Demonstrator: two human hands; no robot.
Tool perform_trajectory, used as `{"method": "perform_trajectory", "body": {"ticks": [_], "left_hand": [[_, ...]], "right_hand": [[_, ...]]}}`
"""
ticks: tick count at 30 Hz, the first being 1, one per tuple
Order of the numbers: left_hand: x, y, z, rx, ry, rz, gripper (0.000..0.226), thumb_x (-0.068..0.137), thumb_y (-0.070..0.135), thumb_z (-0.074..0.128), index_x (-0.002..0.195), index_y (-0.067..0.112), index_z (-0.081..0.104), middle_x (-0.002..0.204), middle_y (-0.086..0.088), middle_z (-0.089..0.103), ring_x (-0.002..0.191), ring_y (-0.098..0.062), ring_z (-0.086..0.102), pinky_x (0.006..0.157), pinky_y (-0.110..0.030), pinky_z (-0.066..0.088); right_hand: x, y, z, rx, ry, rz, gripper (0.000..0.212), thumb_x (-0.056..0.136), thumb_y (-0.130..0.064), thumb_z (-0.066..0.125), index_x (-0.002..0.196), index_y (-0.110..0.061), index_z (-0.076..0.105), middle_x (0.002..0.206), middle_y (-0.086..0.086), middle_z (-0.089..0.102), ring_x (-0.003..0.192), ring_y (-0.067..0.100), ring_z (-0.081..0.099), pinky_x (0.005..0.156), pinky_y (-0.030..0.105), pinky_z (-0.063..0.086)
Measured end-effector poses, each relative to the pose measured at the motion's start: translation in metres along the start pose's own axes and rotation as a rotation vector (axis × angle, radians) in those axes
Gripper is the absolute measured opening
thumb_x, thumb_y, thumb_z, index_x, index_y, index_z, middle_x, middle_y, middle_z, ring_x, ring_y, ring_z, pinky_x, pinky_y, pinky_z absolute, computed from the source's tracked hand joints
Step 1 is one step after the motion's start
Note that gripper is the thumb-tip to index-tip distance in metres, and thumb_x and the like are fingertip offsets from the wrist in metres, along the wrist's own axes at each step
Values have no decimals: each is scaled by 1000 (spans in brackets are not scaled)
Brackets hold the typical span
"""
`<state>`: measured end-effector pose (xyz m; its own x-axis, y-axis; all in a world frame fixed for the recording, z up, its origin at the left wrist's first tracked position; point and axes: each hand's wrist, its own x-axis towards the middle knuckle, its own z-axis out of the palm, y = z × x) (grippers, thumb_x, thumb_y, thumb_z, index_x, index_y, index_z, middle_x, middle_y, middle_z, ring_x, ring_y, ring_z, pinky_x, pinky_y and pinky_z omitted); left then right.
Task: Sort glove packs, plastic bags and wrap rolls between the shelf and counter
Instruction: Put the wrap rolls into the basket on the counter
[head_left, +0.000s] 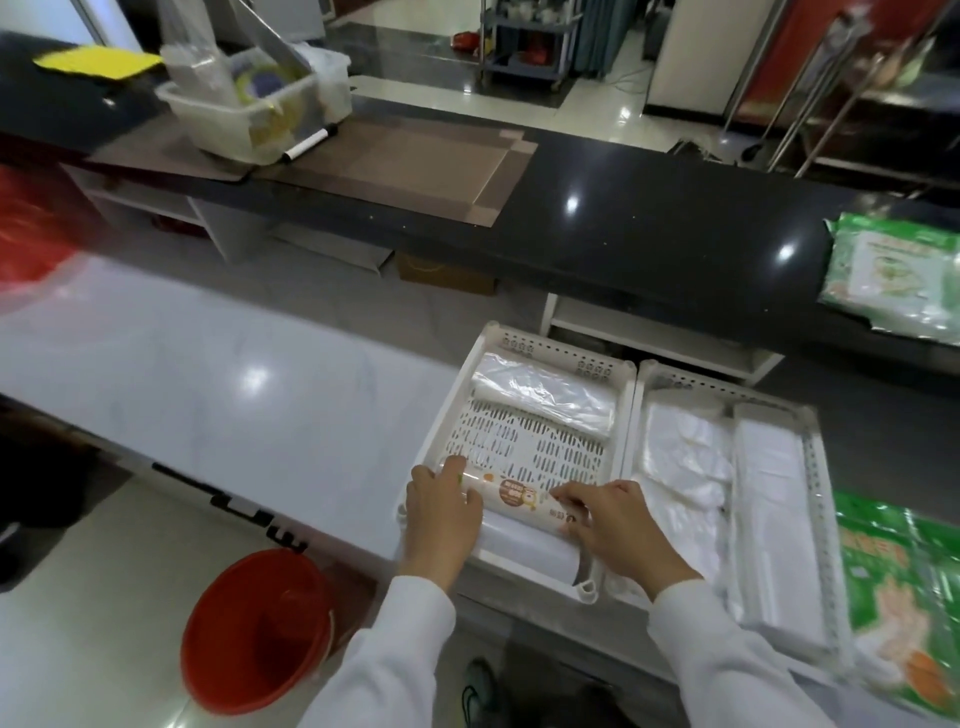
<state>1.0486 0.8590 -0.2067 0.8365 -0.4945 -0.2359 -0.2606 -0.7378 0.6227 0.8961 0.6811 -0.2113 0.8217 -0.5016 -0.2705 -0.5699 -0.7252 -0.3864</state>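
A wrap roll (524, 499) is held at both ends by curled left hand (441, 512) and right hand (618, 525) in the left tray (621, 410); green packs (898, 597) right of it seem unsorted

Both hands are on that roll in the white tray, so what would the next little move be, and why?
Probably let go and lift both hands away. The wrap roll already lies across the near end of the left tray, with the left hand and right hand on its two ends, so it looks placed.
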Motion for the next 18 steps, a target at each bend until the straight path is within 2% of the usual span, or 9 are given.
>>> {"method": "perform_trajectory", "body": {"ticks": [3,6,9,11,14,18], "left_hand": [[-5,-2,5,1,29,11,41,101,33,62,139,35,47,131,-1,43,121,-21,51,109,-46,51],[-9,-1,6,48,80,66,42,100,31,65,139,31,50,136,-1,44,126,-20,49,108,-43,52],[-15,1,10,146,142,119,37,100,34,64,135,30,52,145,0,42,135,-19,45,111,-42,51],[-17,2,13,217,183,166,32,100,35,63,131,31,55,146,2,45,136,-18,45,110,-40,51],[-18,7,19,223,210,237,21,100,32,63,121,29,64,133,6,56,125,-13,50,110,-37,50],[-17,21,31,207,118,382,14,102,28,60,112,30,69,118,13,65,116,-8,57,126,-45,29]], "right_hand": [[-3,-4,2,13,10,-17,40,99,-37,68,138,-39,61,138,-12,64,122,24,44,98,28,30],[-5,-7,3,-17,31,-66,43,101,-40,63,143,-36,58,139,-14,59,126,16,49,113,31,26],[-10,-6,4,6,45,-76,45,102,-42,60,146,-34,56,138,-14,54,126,16,48,118,32,28],[-14,-5,4,62,70,-85,40,102,-38,62,142,-32,60,136,-15,56,123,16,51,116,31,38],[-21,-3,-1,170,119,-120,31,103,-32,63,134,-27,67,131,-13,63,116,10,60,104,28,51],[-30,5,-10,319,162,-84,25,103,-31,63,127,-32,68,126,-17,68,112,0,63,102,24,53]]}}
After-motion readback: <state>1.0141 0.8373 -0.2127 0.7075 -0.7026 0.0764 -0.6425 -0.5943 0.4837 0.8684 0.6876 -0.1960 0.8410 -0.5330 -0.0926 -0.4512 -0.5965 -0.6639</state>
